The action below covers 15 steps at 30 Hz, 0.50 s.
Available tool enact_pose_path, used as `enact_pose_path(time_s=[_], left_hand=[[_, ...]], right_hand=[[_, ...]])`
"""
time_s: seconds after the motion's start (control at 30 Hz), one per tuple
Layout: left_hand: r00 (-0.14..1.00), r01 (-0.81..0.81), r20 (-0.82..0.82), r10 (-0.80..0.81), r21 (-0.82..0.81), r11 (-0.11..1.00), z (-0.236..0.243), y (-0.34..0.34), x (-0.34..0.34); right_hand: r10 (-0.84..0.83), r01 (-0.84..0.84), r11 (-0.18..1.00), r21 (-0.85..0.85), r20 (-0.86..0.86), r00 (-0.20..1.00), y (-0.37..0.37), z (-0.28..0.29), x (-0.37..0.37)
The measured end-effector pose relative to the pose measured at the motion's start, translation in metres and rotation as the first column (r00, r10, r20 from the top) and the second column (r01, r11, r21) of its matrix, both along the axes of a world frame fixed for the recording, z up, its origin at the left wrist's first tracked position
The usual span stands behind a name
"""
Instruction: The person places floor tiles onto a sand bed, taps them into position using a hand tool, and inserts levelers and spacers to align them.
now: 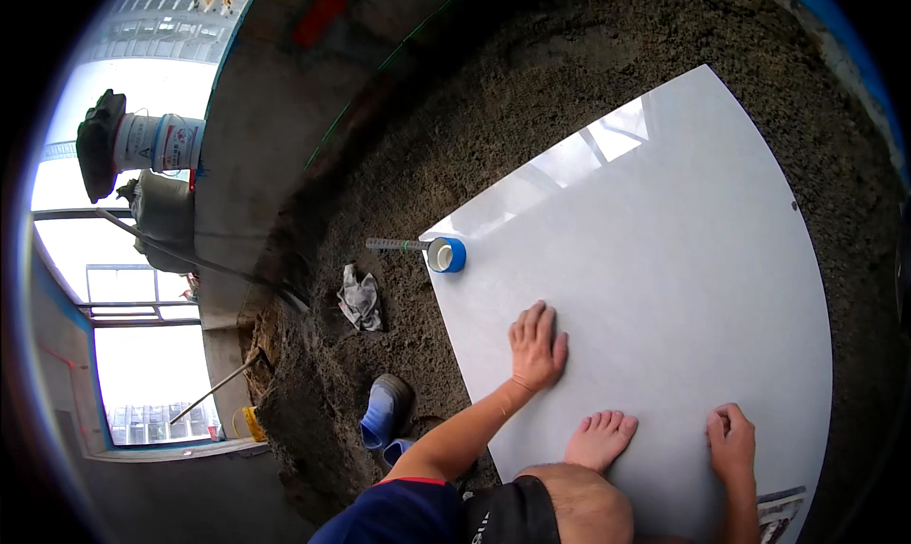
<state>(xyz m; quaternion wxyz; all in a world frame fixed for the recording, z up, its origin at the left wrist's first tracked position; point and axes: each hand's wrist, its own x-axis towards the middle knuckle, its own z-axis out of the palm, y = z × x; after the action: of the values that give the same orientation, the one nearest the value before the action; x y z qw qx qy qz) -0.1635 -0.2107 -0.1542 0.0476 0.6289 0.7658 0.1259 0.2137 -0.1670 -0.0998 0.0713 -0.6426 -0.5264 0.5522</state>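
Observation:
A large, glossy pale tile (645, 259) lies on rough grey mortar. My left hand (538, 347) rests palm down on it, fingers stretched out and holding nothing. Farther right, my right hand (733, 442) is at the tile's near right part with its fingers curled in. Nothing shows in that hand; whether it touches the tile I cannot tell. At the tile's left corner sits a blue ring-shaped thing (454, 255) with a white inside, like a tape roll. A narrow marked strip (394, 244) reaches left from it over the mortar. My bare foot (604, 437) stands on the tile between the hands.
Mortar (418, 165) surrounds the tile. A crumpled grey cloth (360, 299) and blue boots (382, 413) lie left of it. Along the left wall are a long-handled tool (223, 387), a yellow bucket (252, 424), stacked pails (157, 142), a filled sack (163, 220) and a dark hose (204, 259).

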Motion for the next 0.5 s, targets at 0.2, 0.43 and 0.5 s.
enact_pose_path(time_s=[0.2, 0.43, 0.5], left_hand=[[0.998, 0.037, 0.047, -0.038, 0.022, 0.999, 0.001, 0.001, 0.010], [0.996, 0.068, -0.049, -0.069, -0.024, 0.997, -0.042, -0.019, -0.003], [0.999, 0.018, 0.039, -0.017, -0.027, 0.999, -0.034, -0.004, 0.008]], right_hand=[[0.248, -0.273, 0.959, 0.081, 0.238, 0.939, -0.012, 0.074, 0.078], [-0.134, 0.061, 0.987, 0.150, 0.546, 0.827, -0.116, 0.081, 0.244], [-0.326, 0.207, 0.944, 0.257, 0.636, 0.700, -0.159, 0.080, 0.276]])
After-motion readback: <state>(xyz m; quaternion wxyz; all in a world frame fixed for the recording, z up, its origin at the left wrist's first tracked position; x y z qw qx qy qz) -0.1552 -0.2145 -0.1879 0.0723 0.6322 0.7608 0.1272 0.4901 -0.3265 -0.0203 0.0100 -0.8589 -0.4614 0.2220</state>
